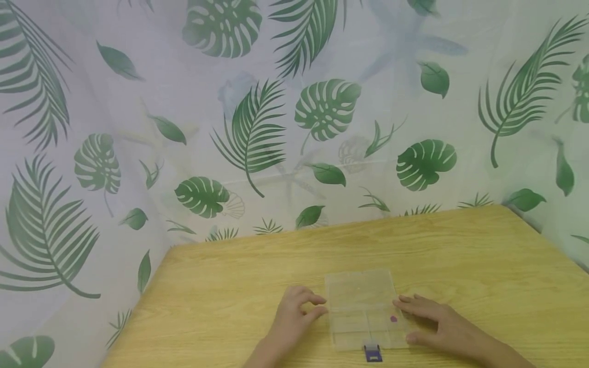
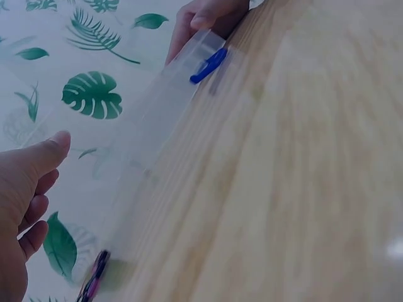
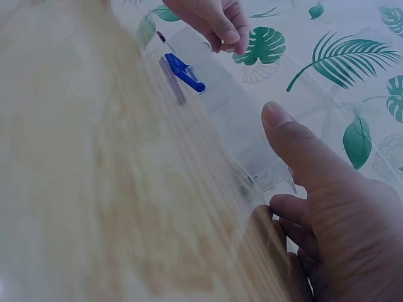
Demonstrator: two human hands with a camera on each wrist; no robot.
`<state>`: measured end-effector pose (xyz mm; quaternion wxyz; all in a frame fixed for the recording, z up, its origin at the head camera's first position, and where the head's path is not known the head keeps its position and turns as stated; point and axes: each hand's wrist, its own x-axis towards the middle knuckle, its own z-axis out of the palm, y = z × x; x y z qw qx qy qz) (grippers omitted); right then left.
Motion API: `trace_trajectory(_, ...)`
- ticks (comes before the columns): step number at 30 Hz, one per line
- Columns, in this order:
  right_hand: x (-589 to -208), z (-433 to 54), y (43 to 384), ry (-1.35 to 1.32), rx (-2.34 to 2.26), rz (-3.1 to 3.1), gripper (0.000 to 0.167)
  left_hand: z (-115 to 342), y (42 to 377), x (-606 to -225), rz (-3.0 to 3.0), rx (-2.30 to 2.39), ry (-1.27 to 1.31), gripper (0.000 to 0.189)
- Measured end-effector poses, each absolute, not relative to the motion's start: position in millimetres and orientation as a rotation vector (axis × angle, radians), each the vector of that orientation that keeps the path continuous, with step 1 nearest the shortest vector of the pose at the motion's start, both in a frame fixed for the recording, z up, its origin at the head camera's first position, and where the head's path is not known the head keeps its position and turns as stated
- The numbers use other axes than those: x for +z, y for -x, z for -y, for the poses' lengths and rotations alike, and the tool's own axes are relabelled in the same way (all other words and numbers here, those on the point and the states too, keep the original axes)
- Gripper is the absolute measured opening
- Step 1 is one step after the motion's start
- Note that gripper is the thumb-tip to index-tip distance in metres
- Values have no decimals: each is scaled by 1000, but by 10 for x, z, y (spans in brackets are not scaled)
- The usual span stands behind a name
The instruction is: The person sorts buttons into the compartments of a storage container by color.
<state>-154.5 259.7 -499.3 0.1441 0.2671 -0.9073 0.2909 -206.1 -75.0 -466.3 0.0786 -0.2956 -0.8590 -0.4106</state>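
A clear plastic compartment box (image 1: 348,323) lies on the table with its transparent lid (image 1: 359,289) folded back, away from the person. Its blue latch (image 1: 372,353) faces the person. One small magenta piece (image 1: 393,319) shows in the right part of the box. My left hand (image 1: 294,312) is at the box's left side, fingers loosely bent, thumb and index apart with nothing between them. On the opposite side, the right hand (image 1: 437,325) has its extended fingers along the box's right edge, thumb near the front right corner.
The wood-grain table (image 1: 221,286) runs back to a white curtain (image 1: 276,133) printed with green leaves, which also hangs along both sides. In the left wrist view, a narrow dark and pink item (image 2: 94,275) appears near the box's end.
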Motion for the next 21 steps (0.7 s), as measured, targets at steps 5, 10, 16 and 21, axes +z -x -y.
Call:
trace_trajectory(5,-4998,-2598,1543,-771,864,2613,57,906,2094,-4667,2560,-1226,852,22)
trace_trajectory(10,-4985,-2592,1542,-776,854,2611,57,1055,2133,-4675,2563,-1176,812,21)
trace_trajectory(16,-4985,-2591,1546,-771,852,2611,57,1225,2173,-4714,2553,-1191,748,19)
trace_trajectory(21,-4997,-2600,1545,-765,855,2622,57,1332,2201,-4750,2560,-1210,681,18)
